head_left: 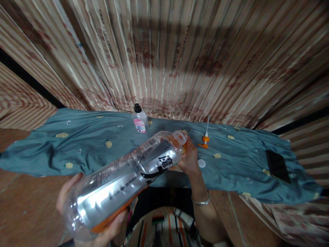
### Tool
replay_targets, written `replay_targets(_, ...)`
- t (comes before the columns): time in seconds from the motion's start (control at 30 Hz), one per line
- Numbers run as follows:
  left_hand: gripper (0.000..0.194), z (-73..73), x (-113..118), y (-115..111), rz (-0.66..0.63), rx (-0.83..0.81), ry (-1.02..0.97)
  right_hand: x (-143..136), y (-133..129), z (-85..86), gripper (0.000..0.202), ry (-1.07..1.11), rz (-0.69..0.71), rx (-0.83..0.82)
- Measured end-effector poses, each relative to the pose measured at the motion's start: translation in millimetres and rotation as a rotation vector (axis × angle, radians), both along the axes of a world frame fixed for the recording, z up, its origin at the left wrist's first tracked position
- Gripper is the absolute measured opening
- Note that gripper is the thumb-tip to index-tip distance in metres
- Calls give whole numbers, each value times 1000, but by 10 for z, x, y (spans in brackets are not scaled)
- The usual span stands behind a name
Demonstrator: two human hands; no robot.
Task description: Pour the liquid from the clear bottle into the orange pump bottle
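A large clear plastic bottle (pixel 123 175) with a silver label and black lettering lies tilted across both hands, its uncapped mouth pointing up and to the right. My left hand (pixel 110 226) is wrapped around the base end, fingers on both sides. At the neck, my right hand (pixel 190 156) is closed against the bottle; its fingers are partly hidden behind it, beside a small orange-yellow patch I cannot make out. To the right, an orange and white pump head (pixel 205 139) with a pale tube lies on the cloth. A white round disc (pixel 202 163) lies beside my right wrist.
A small clear bottle (pixel 140 122) with a black cap and pink label stands at the cloth's back edge. A dark phone (pixel 278 166) lies at the right. The blue-grey patterned cloth (pixel 87 144) covers a narrow table, with striped curtains (pixel 164 61) behind and at the sides.
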State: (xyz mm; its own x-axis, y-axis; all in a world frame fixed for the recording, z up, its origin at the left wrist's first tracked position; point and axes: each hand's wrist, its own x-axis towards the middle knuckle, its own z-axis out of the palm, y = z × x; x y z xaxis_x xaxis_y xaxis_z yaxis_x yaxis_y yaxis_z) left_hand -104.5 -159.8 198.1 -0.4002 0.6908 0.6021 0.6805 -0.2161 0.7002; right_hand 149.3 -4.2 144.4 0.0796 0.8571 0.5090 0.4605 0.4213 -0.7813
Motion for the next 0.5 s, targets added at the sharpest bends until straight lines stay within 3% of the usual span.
replay_targets(0.5, 96, -12, -1, -11, 4, 14, -22, 0, -24, 9, 55, -25, 2, -24)
